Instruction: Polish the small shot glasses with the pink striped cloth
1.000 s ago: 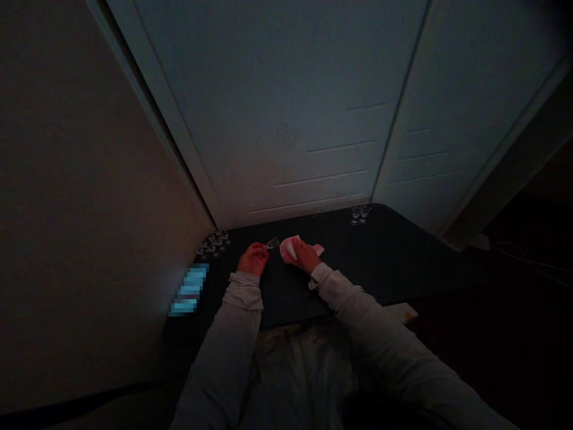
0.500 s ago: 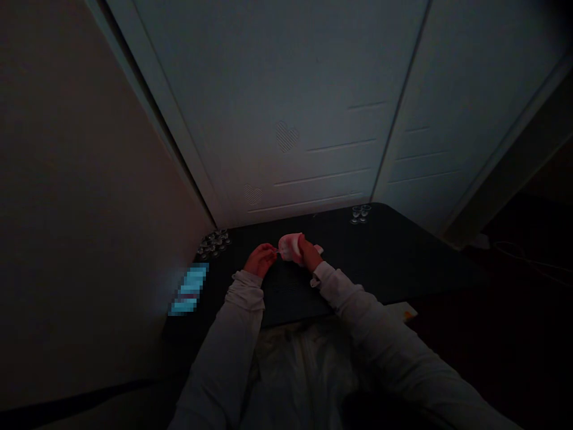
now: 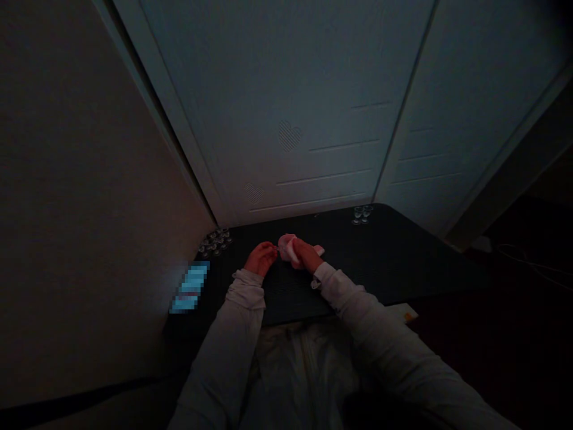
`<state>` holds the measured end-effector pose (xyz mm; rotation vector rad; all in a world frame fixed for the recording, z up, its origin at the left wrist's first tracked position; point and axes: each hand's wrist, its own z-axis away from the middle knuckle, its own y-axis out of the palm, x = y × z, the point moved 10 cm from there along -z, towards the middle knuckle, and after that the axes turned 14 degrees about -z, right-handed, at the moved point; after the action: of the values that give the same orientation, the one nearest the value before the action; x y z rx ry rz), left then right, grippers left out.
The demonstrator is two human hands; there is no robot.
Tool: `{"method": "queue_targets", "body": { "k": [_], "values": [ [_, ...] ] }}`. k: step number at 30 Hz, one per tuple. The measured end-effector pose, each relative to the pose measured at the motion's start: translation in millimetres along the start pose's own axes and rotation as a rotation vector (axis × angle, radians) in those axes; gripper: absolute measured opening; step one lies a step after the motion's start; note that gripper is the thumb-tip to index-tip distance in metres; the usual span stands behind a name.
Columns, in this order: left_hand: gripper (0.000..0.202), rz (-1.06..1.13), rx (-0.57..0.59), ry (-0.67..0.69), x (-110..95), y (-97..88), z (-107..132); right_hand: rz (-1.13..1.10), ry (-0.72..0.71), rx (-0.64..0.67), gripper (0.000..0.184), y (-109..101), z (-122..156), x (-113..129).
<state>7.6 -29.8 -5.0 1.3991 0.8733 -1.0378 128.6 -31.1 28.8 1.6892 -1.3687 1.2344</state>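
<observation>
My left hand (image 3: 260, 258) is closed, its fingertips pinching what looks like the stem end of a small stemmed glass (image 3: 277, 249). Most of that glass is hidden by a pink and white cloth (image 3: 285, 243). My right hand (image 3: 307, 255) wraps the cloth around the glass's other end, with a loose corner sticking out past the wrist. Both hands are held over the middle of a dark table (image 3: 286, 298). The scene is dim, so fine details of the fingers are hard to make out.
Several small stemmed glasses (image 3: 215, 242) stand grouped at the table's back left corner. More glasses (image 3: 362, 214) stand at the back right. A glowing, pixelated screen (image 3: 190, 288) lies at the left edge. A pale panel with hearts (image 3: 290, 136) rises behind the table.
My right hand has shifted slightly left over the cloth, which is now bunched differently. My left hand stays in nearly the same place. The camera view has tilted a little.
</observation>
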Motion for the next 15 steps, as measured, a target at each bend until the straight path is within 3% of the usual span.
{"method": "queue_targets", "body": {
  "k": [6, 15],
  "values": [
    [0.020, -0.037, 0.071, 0.003, -1.2, 10.8, 4.0, 0.096, -0.015, 0.060, 0.037, 5.5, 6.9, 9.5],
    [0.028, -0.083, 0.029, -0.021, 4.8, 2.9, 0.7, 0.237, 0.028, 0.002, 0.031, 1.2, 6.8, 9.5]
  ]
}}
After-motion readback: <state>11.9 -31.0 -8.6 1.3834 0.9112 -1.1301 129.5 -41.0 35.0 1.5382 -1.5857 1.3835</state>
